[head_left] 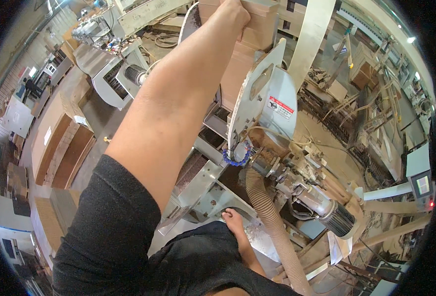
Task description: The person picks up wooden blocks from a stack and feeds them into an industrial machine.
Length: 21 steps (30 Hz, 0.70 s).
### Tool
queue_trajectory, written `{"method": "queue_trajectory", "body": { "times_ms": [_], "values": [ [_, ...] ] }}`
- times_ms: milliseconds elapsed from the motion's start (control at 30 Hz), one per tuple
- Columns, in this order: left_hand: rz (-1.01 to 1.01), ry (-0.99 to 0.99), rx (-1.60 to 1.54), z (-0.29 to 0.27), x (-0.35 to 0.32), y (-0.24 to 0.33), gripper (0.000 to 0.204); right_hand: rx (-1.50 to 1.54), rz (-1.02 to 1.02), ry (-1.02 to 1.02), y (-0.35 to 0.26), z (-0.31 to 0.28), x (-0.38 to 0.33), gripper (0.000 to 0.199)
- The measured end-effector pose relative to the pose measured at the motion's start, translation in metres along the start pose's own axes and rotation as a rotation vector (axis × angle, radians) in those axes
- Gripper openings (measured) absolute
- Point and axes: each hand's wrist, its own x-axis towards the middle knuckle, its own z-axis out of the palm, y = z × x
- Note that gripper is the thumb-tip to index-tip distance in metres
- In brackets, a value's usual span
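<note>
My left arm stretches up across the view, and my left hand [233, 16] is at the top edge, closed at the upper edge of a stack of flat brown boards [257, 35]. Its thumb side hangs down against the near face; most fingers are hidden. Low in the middle, my right hand [233, 218] is close to my body with curled fingers, beside the grey metal frame [213, 200] of a machine. Whether anything is in those fingers I cannot make out. Between the hands stands a pale guard plate [277, 106] with a red-and-white warning label.
A ribbed hose [262, 202] runs down beside my right forearm, next to a motor [333, 217] and a blue segmented coolant loop [237, 160]. Stacked brown panels [62, 143] stand at left. A small screen [422, 185] is at far right, and a person [32, 89] is far left.
</note>
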Motion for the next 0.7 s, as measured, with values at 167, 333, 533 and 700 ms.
{"method": "queue_trajectory", "body": {
  "times_ms": [167, 333, 533, 700],
  "values": [
    [-0.120, -0.103, 0.172, -0.030, -0.040, 0.021, 0.069, -0.021, -0.097, 0.008, 0.009, -0.002, 0.006, 0.042],
    [-0.158, -0.060, 0.552, -0.105, -0.077, 0.052, 0.075, -0.136, -0.259, 0.002, -0.005, -0.003, 0.012, 0.039],
    [-0.001, -0.242, 0.885, -0.187, -0.201, 0.100, 0.061, -0.135, -0.574, 0.047, -0.084, -0.003, 0.029, 0.032],
    [0.000, 0.273, 0.859, -0.294, -0.349, 0.118, 0.054, -0.103, -0.547, 0.034, -0.176, 0.017, 0.062, 0.041]
  ]
}}
